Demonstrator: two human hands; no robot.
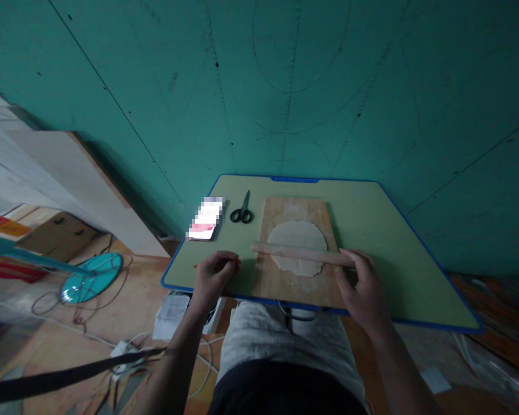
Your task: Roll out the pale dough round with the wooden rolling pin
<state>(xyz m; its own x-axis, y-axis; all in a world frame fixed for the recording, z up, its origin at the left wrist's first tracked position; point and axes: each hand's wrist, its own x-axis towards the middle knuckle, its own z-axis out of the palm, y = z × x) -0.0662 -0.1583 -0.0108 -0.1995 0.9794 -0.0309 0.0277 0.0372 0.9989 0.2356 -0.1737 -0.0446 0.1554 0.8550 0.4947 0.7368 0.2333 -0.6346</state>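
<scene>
Dark cloth of the wearer's shirt [285, 389] fills the bottom edge of the head view, with pale trousers [285, 334] just beyond it, reaching up to the folding table [384, 253] with its blue rim. On the tabletop lies a wooden cutting board [296, 206], and on that board a flat, roughly round sheet of dough [298, 233] with ragged edges. A slim wooden rolling pin [294, 252] lies crosswise over the dough, its right end reaching past the board's side. The right hand [361, 282] pinches that end between thumb and fingers. The left hand [216, 274] is off the pin, left of the board, its fingers curled inward; whether they grip anything I cannot tell. Beyond the left hand lie black-handled scissors [242, 216], blades pointing toward the green wall [311, 104], and a lit smartphone [206, 219] near the table's left edge.
</scene>
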